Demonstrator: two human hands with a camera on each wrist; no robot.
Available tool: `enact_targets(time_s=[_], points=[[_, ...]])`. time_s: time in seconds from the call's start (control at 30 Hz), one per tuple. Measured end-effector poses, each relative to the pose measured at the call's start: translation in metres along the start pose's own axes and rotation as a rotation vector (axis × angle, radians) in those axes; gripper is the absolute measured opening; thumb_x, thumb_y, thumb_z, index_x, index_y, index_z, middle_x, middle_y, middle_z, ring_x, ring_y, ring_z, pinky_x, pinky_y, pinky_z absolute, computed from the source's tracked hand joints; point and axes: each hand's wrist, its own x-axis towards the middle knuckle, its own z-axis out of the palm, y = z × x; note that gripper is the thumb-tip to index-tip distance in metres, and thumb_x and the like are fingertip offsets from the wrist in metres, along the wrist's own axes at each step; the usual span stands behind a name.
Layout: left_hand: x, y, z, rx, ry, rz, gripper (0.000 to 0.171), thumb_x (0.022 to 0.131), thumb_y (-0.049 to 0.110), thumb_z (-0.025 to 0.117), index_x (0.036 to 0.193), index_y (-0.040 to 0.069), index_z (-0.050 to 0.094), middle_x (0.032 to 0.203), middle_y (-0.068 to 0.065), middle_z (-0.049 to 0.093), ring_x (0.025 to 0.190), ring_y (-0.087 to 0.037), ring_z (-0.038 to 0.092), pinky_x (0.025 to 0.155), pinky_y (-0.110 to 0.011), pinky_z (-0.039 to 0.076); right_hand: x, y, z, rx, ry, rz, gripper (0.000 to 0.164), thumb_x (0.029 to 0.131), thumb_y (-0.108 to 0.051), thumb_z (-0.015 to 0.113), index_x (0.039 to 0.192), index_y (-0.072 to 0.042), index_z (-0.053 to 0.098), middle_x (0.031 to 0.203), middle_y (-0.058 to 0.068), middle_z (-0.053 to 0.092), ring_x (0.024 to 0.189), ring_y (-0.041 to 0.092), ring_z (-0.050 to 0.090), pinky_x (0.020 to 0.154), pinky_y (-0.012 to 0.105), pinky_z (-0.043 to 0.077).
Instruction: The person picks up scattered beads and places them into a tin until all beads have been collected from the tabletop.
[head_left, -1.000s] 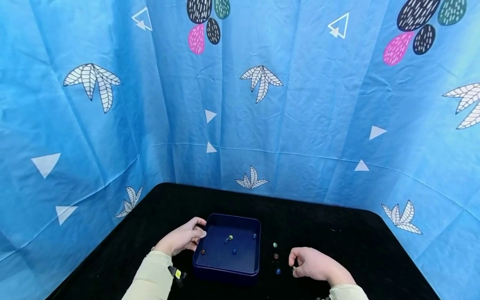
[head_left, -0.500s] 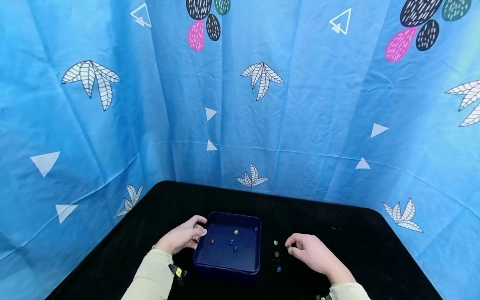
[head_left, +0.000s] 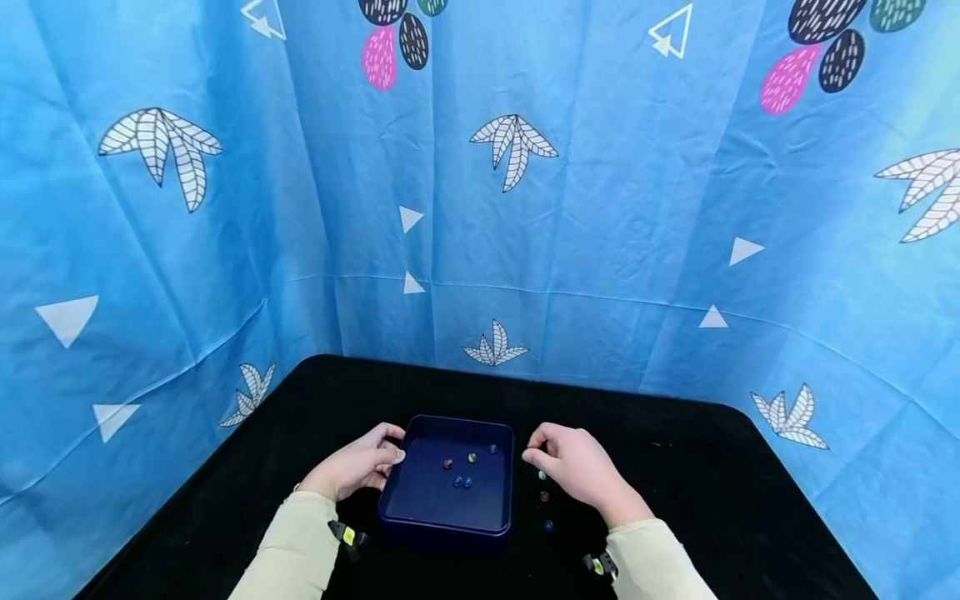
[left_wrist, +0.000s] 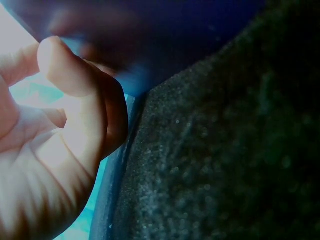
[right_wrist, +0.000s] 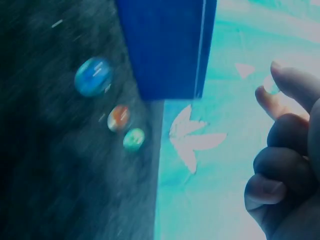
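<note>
A dark blue square box [head_left: 446, 525] stands on the black table, with several glass marbles lying inside. My left hand [head_left: 356, 463] grips its left wall, thumb at the rim and fingers outside; the left wrist view shows this hand [left_wrist: 65, 115] against the blue wall. Just right of the box, my right hand [head_left: 581, 467] is raised, pinching a small clear marble [right_wrist: 270, 85] between thumb and forefinger. Below it on the cloth lie a green marble [right_wrist: 134, 139], a reddish-brown marble [right_wrist: 119, 118] and a blue marble [right_wrist: 93, 76], in a rough line beside the box.
Black cloth covers the table [head_left: 697, 500], whose rounded far corners meet a blue patterned curtain [head_left: 487, 208] at the back and sides. Inside the box, an orange marble [head_left: 447, 464], a yellow-green marble [head_left: 472, 457] and blue marbles sit apart from the walls.
My right hand has lifted the marble from the cloth and moved left and away from me, close to the box. Marbles inside the box have rolled; the left hand keeps its grip.
</note>
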Motion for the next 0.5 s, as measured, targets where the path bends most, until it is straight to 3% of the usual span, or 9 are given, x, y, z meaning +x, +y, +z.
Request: enact_targets(time_s=[0.23, 0.5], points=[[-0.001, -0.002, -0.001, 0.002, 0.02, 0.009, 0.053, 0.101, 0.012, 0.056, 0.142, -0.004, 0.027, 0.094, -0.011, 0.056, 0.075, -0.017, 0.056, 0.063, -0.031, 0.055, 0.025, -0.028, 0.007, 0.007, -0.043, -0.053, 0.01, 0.095, -0.029, 0.07, 0.105, -0.027, 0.07, 0.055, -0.01, 0.04, 0.044, 0.006, 0.036, 0.049, 0.027, 0.034], [-0.004, -0.001, 0.003, 0.006, 0.018, 0.001, 0.055, 0.1, 0.014, 0.058, 0.142, -0.003, 0.029, 0.101, -0.016, 0.056, 0.077, -0.019, 0.057, 0.065, -0.032, 0.055, 0.038, -0.046, 0.021, -0.033, -0.104, -0.085, 0.017, 0.097, -0.027, 0.066, 0.113, -0.023, 0.071, 0.054, -0.01, 0.037, 0.044, 0.007, 0.032, 0.047, 0.026, 0.03]])
